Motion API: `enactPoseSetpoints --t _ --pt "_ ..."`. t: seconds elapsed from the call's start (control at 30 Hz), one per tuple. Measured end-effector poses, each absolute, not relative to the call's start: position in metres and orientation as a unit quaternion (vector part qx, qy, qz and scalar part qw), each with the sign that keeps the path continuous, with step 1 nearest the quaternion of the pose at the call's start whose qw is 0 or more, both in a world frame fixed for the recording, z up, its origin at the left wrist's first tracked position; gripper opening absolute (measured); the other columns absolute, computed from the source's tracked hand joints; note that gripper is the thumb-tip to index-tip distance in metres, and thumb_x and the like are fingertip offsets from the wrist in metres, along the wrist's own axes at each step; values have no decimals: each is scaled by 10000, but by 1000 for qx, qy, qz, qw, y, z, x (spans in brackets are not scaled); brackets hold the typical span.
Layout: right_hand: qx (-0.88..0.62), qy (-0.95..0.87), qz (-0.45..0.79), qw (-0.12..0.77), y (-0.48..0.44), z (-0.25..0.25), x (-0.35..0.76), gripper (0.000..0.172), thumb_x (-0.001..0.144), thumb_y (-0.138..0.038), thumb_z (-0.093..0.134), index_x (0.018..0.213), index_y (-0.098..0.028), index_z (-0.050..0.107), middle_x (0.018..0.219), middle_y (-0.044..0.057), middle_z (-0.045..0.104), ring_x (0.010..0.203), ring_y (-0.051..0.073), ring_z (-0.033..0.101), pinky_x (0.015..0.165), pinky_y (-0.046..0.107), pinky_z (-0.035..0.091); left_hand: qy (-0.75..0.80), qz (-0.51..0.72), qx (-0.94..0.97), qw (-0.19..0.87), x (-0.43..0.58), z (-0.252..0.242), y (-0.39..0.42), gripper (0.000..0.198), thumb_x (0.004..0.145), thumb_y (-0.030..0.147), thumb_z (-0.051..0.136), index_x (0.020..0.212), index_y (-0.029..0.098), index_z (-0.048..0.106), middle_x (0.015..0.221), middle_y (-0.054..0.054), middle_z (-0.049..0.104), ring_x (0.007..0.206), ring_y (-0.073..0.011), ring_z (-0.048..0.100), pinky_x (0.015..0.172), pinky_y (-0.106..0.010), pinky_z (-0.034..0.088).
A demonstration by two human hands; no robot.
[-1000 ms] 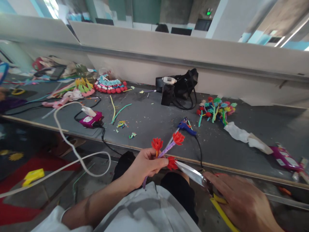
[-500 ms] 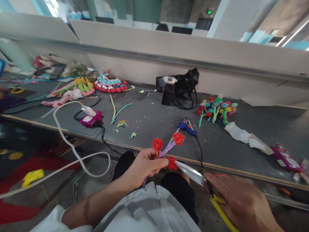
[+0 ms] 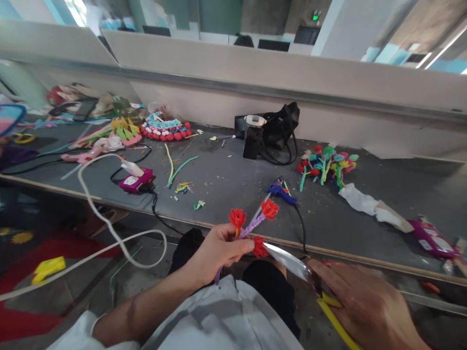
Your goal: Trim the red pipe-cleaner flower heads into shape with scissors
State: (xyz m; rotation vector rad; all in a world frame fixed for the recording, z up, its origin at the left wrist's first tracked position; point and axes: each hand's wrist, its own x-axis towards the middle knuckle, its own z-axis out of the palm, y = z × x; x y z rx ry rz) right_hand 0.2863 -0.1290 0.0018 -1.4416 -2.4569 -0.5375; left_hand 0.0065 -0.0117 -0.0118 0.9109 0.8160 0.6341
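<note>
My left hand (image 3: 222, 250) is closed around the stems of several red pipe-cleaner flowers (image 3: 270, 210), held over my lap by the table's front edge. One has a purple stem, another an orange one. A lower red flower head (image 3: 259, 247) sticks out by my left thumb. My right hand (image 3: 365, 301) grips a pair of scissors (image 3: 290, 262) with yellow and red handles. The blade tips touch, or nearly touch, the lower flower head; whether they cut into it I cannot tell.
A blue glue gun (image 3: 282, 192) lies just beyond the flowers, its black cable dropping over the table edge. Pipe-cleaner flowers (image 3: 328, 165) are piled at right. A black bag (image 3: 280, 129), colourful trimmings (image 3: 184, 187), a purple power strip (image 3: 136, 180) and a white cable (image 3: 109, 221) are also about.
My hands, the flowers and the scissors stay almost in place. At the far left edge, a blue-rimmed object has come further into view.
</note>
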Motion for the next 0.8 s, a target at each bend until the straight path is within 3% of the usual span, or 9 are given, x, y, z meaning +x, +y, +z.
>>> enactPoseSetpoints --t 0.43,0.8 --pt "-512 -828 -177 143 -129 6 284 426 746 -98 443 1117 -246 589 811 -31 745 634 135 682 682 295 405 377 286 428 770 9 -11 -10 287 725 344 813 710 144 608 497 94 419 424 -21 234 407 -188 120" --pt "-500 -833 -187 144 -127 12 281 381 776 -91 431 1105 -225 569 774 -23 746 623 135 691 673 290 412 384 287 430 765 9 -12 -10 275 730 327 808 711 145 603 503 90 426 425 -22 240 406 -186 129"
